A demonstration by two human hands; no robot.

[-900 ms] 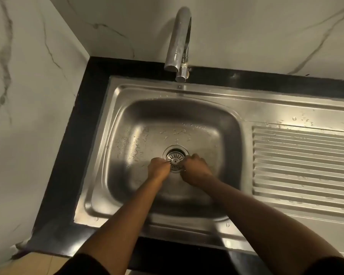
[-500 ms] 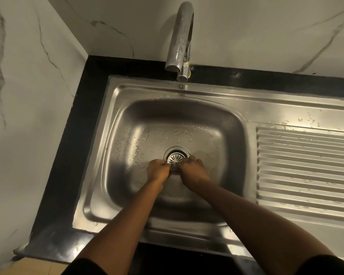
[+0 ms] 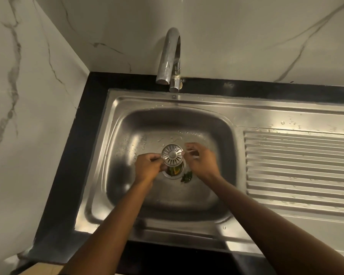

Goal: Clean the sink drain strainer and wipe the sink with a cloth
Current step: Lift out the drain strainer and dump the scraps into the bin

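A round steel drain strainer with radial slots is lifted out of the drain hole in the stainless sink basin. My left hand grips the strainer's left rim. My right hand is just right of it, fingers spread and blurred, fingertips near the rim; I cannot tell whether they touch it. Green and orange food scraps show in the uncovered drain hole, and a clump of green scraps lies on the basin floor beside it. No cloth is in view.
A chrome gooseneck faucet stands at the back of the sink, not running. A ribbed steel drainboard extends to the right. Black countertop frames the sink; marble walls rise behind and on the left. Water drops dot the basin.
Both hands were pinching the strainer seated in the drain. Now it is raised out, uncovering food scraps, and my right hand has opened and drawn slightly right. The camera has moved closer.
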